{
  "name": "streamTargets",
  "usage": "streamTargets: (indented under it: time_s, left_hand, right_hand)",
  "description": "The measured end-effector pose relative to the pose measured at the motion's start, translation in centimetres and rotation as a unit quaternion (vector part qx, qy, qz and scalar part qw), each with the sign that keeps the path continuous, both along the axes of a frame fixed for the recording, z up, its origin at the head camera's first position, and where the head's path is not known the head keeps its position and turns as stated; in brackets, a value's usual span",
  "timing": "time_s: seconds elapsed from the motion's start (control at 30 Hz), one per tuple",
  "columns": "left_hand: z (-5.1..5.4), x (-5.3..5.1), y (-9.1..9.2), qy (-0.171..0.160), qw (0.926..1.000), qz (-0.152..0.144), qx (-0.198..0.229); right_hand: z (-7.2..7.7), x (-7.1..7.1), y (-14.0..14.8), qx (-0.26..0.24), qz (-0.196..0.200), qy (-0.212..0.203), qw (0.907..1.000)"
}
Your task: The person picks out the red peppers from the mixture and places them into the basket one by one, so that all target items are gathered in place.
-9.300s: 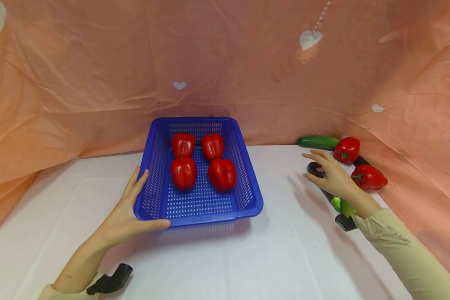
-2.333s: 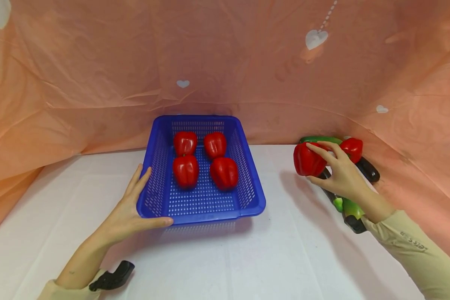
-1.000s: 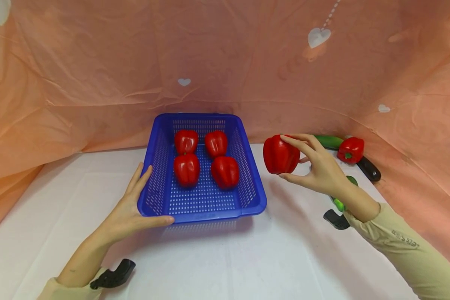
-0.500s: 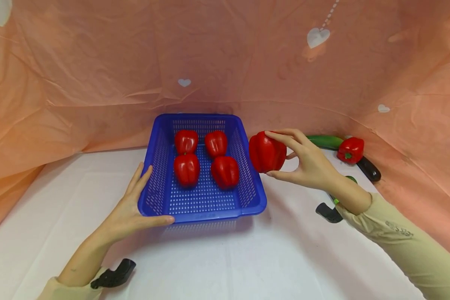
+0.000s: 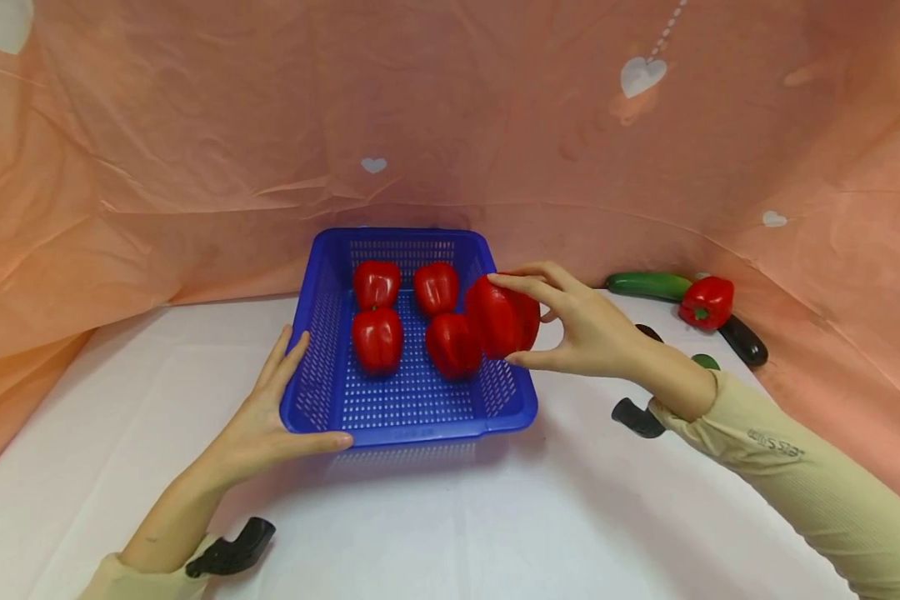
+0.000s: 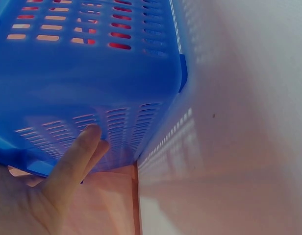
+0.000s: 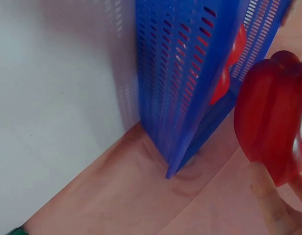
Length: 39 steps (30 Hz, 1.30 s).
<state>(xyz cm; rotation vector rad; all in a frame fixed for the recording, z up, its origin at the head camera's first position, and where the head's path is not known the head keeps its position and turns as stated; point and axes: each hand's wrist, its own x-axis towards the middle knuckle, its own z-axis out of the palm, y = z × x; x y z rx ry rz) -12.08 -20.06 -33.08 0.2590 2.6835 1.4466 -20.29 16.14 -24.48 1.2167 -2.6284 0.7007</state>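
Note:
My right hand (image 5: pixel 585 329) pinches a red bell pepper (image 5: pixel 498 318) between its fingers and thumb, over the right rim of a blue plastic basket (image 5: pixel 420 433). In the right wrist view the held bell pepper (image 7: pixel 273 117) appears large at the right, with the basket wall (image 7: pixel 175 73) beside it. Several more red bell peppers (image 5: pixel 377 342) lie inside the basket in two rows. My left hand (image 5: pixel 251 429) rests at the basket's near left corner, fingers straight along the left side and thumb on the front rim. In the left wrist view, fingers (image 6: pixel 75 161) of that hand touch the perforated outer wall.
At the right back lie a green cucumber (image 5: pixel 648 285), another red bell pepper (image 5: pixel 707 302) and a dark eggplant (image 5: pixel 742 340). Other dark and green vegetables are partly hidden behind the right forearm. An orange cloth (image 5: pixel 450 108) hangs behind the white-covered table (image 5: pixel 420 533).
The right hand first reached among the vegetables, then picked up a red bell pepper and carried it left, now over the basket's right rim. The left hand has stayed at the basket corner.

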Motion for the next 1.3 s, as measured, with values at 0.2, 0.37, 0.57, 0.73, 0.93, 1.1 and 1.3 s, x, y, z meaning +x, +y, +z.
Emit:
streamTargets:
  time_s: [0.2,0.37,0.57,0.73,0.93,1.1,1.3]
  left_hand:
    - [0.0,0.0,0.0,-0.003,1.0,0.0,-0.001]
    - [0.0,0.0,0.0,-0.001,1.0,-0.001,0.001]
    - [0.0,0.0,0.0,0.01,0.9999,-0.007,0.005]
    - [0.0,0.0,0.0,0.012,0.9999,-0.004,0.005]
    - [-0.1,0.1,-0.1,0.004,1.0,0.001,0.004]
    - [-0.1,0.0,-0.2,0.008,1.0,0.001,-0.001]
    - [-0.1,-0.1,-0.2,0.005,1.0,-0.003,-0.003]
  right_hand:
    - [0.3,0.0,-1.2,0.032,0.019,-0.007,0.9993]
    - [0.4,-0.1,-2.2,0.055,0.028,-0.006,0.9981]
    - [0.4,-0.1,-3.4,0.071,0.036,0.006,0.9968]
    - [0.4,-0.2,-4.8,0.08,0.056,0.0,0.9952]
    - [0.4,-0.3,-6.1,0.099,0.062,-0.031,0.9927]
    - [0.4,-0.4,-7.2,0.114,0.081,-0.053,0.9888]
    - [0.1,-0.6,-8.2,0.132,0.103,-0.082,0.9825]
